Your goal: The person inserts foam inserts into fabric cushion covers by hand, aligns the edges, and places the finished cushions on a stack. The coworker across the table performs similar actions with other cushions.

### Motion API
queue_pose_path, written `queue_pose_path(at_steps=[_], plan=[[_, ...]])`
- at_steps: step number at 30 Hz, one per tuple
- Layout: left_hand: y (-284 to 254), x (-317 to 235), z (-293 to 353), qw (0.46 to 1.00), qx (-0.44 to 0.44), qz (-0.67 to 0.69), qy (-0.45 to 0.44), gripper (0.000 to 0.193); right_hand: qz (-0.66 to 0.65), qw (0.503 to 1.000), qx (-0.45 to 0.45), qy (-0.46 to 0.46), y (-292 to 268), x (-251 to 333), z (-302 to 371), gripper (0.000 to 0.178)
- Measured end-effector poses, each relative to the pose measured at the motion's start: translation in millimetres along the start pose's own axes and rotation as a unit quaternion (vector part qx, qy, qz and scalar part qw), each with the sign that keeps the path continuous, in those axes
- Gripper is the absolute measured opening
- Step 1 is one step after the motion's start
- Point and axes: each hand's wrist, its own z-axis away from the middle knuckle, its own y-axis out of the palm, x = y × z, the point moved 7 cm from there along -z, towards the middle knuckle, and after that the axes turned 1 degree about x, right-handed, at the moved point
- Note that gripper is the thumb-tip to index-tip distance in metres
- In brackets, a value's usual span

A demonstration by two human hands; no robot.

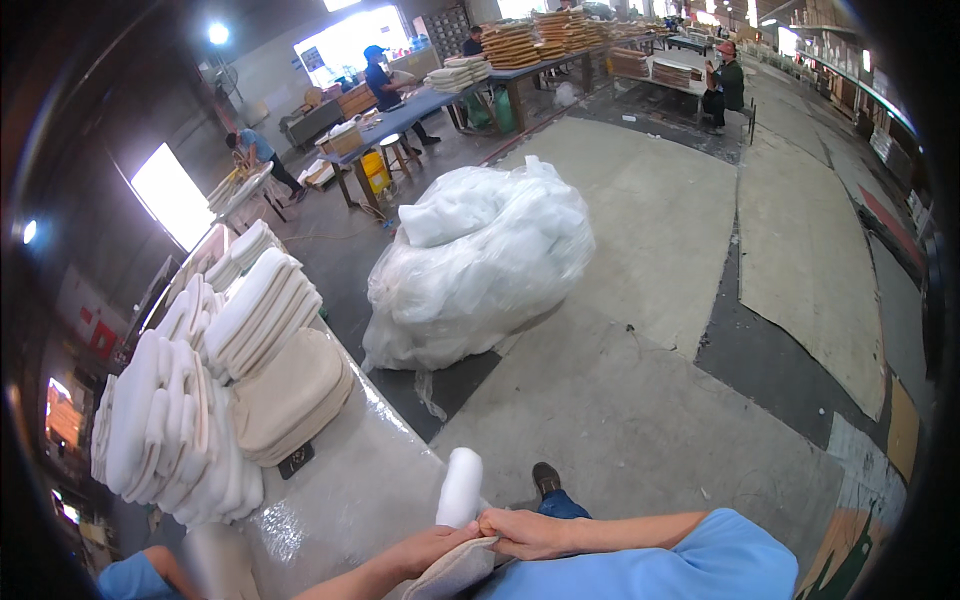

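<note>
Low in the view, a beige fabric cover (452, 572) is gathered between my two hands. My left hand (440, 548) closes on its edge from the left. From the other side my right hand (520, 533) pinches the same edge, its fingers almost touching the left ones. A rolled white piece of padding (460, 487) sticks up just beyond the hands; whether it sits inside the cover, I cannot tell. Left of the hands is a shiny plastic-covered table (340, 505), with a stack of beige cushions (290, 395) next to a small dark object (297, 460).
Tall stacks of folded white padding (160, 420) fill the table's left end. A big plastic-wrapped bundle of white padding (480, 265) stands on the floor ahead. Farther back are a blue table (400, 118), a stool (399, 152) and several people at work.
</note>
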Motion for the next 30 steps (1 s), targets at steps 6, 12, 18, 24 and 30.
queue_pose_path(at_steps=[6,12,18,24,30], plan=[[12,12,-21,0.992,0.086,0.095,0.016,0.042,-0.317,0.943,-0.031,-0.096,2,-28,4,0.037],[1,-27,-23,0.965,0.045,-0.214,0.147,0.025,-0.4,0.908,0.126,0.016,16,-51,-2,0.075],[16,-75,-7,0.889,0.012,-0.419,0.184,0.035,-0.338,0.924,0.178,0.035,24,-78,-27,0.057],[6,-57,-12,0.948,0.065,-0.274,0.147,0.026,-0.335,0.941,0.039,0.037,20,-95,-10,0.02],[8,-58,-25,0.965,0.051,-0.253,0.05,0.039,-0.334,0.94,-0.074,0.013,21,-73,8,0.01]])
